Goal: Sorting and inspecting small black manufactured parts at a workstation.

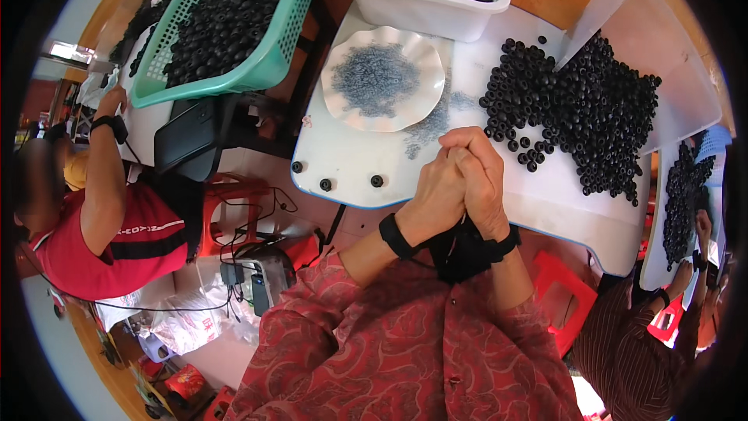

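My left hand (439, 191) and my right hand (481, 187) are pressed together over the table's front edge, with their fingers folded around each other. Whatever lies between them, if anything, is hidden. Just beyond them stands a white wavy-rimmed plate (427, 105) heaped with tiny grey-clear pieces (372, 82). More of these bits are scattered on the tabletop beside the plate. To the right of my hands spreads a large pile of small black round parts with holes (604, 113). Several single black parts (377, 181) sit along the table's front left edge.
A white tub (425, 12) of black parts stands at the back, and a green basket (226, 82) full of them at the left. A translucent bin (678, 70) lies tipped behind the pile. People work at both sides; red stools (557, 304) and cables are below.
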`<state>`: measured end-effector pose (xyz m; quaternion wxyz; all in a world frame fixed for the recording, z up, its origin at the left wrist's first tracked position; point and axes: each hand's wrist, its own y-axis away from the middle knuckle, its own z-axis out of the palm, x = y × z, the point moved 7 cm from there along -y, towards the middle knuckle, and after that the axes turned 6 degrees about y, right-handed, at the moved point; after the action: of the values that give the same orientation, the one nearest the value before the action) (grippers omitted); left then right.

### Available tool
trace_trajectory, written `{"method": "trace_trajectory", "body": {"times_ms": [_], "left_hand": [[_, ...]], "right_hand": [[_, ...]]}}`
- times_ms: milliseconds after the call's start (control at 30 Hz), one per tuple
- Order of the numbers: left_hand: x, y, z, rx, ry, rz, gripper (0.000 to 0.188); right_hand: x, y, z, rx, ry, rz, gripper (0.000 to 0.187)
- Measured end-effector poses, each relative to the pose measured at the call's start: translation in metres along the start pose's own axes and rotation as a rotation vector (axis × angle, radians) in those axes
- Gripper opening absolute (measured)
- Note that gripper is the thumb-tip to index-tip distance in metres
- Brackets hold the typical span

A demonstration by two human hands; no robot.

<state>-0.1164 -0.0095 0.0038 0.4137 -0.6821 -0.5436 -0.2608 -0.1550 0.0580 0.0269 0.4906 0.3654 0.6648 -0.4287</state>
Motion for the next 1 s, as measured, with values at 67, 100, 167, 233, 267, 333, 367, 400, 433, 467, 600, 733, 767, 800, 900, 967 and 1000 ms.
{"method": "trace_trajectory", "body": {"times_ms": [67, 100, 167, 233, 267, 333, 367, 400, 433, 467, 600, 733, 767, 800, 900, 967, 1000], "left_hand": [[0.012, -0.003, -0.005, 0.082, -0.070, 0.107, 0.034], [0.012, -0.003, -0.006, 0.084, -0.084, 0.111, 0.032], [0.012, -0.005, -0.006, 0.077, -0.103, 0.119, 0.027], [0.015, -0.008, -0.009, 0.124, -0.080, 0.128, 0.023], [0.015, -0.009, -0.011, 0.147, -0.068, 0.131, 0.021], [0.012, -0.009, -0.006, 0.069, -0.049, 0.124, 0.021], [0.010, -0.008, -0.004, 0.030, -0.039, 0.121, 0.022], [0.009, -0.007, -0.002, -0.010, -0.028, 0.118, 0.022], [0.007, -0.005, 0.000, -0.048, -0.017, 0.111, 0.023], [0.005, -0.003, 0.002, -0.087, -0.006, 0.105, 0.023], [0.006, -0.004, 0.002, -0.017, 0.032, 0.117, 0.018], [0.003, -0.007, 0.000, 0.013, 0.045, 0.073, 0.018], [0.003, -0.008, -0.001, 0.020, 0.045, 0.065, 0.019], [0.006, -0.010, -0.002, 0.022, 0.038, 0.074, 0.018], [0.012, -0.014, -0.011, 0.061, -0.038, 0.089, 0.018], [0.008, -0.011, -0.011, 0.136, -0.142, 0.095, 0.018], [0.008, -0.008, -0.008, 0.139, -0.149, 0.105, 0.018]], "right_hand": [[0.005, 0.003, -0.001, 0.080, -0.081, 0.096, 0.020], [0.006, 0.002, 0.000, 0.069, -0.081, 0.083, 0.021], [0.006, 0.000, -0.003, 0.060, -0.076, 0.067, 0.023], [-0.003, -0.001, -0.002, 0.046, 0.009, 0.052, 0.024], [-0.007, -0.002, -0.001, 0.039, 0.051, 0.045, 0.025], [-0.006, -0.005, -0.002, 0.048, 0.065, -0.070, 0.023], [-0.007, -0.005, -0.003, 0.054, 0.074, -0.127, 0.022], [-0.006, -0.004, -0.004, 0.050, 0.070, -0.120, 0.022], [-0.005, -0.001, -0.003, 0.043, 0.064, -0.112, 0.022], [-0.005, 0.000, -0.003, 0.037, 0.058, -0.103, 0.022], [0.002, 0.000, -0.004, -0.003, 0.016, -0.062, 0.020], [0.005, -0.006, -0.004, -0.007, 0.027, -0.117, 0.018], [0.004, -0.008, -0.004, -0.002, 0.035, -0.148, 0.019], [0.007, -0.010, -0.006, -0.011, 0.028, -0.114, 0.018], [0.008, -0.008, -0.012, 0.060, 0.077, -0.076, 0.018], [0.001, 0.000, -0.022, 0.242, 0.222, -0.140, 0.019], [0.003, 0.012, -0.033, 0.249, 0.313, -0.117, 0.025]]}}
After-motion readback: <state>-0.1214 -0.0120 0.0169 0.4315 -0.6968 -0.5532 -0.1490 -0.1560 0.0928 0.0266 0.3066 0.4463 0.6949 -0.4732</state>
